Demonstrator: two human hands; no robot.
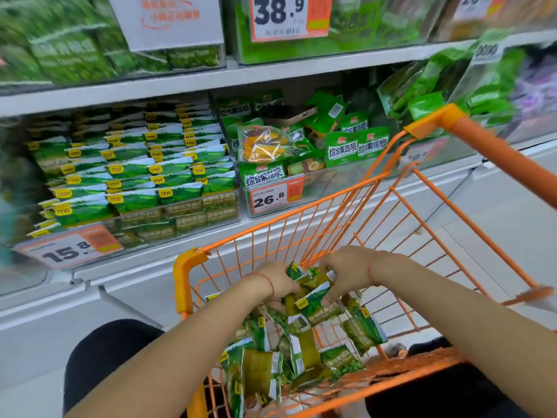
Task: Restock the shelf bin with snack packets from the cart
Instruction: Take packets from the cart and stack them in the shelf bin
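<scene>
In the cart, I see my left hand and right hand clamped together around one bunch of snack packets, likely gathering a handful for the bin up left. More packets lie below; my fingertips are hidden among them.

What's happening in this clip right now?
A person is reaching into an orange cart, both hands gathering a bunch of green snack packets. The left hand and right hand grip it from either side. More packets lie loose in the cart. The shelf bin above looks nearly full.
</scene>
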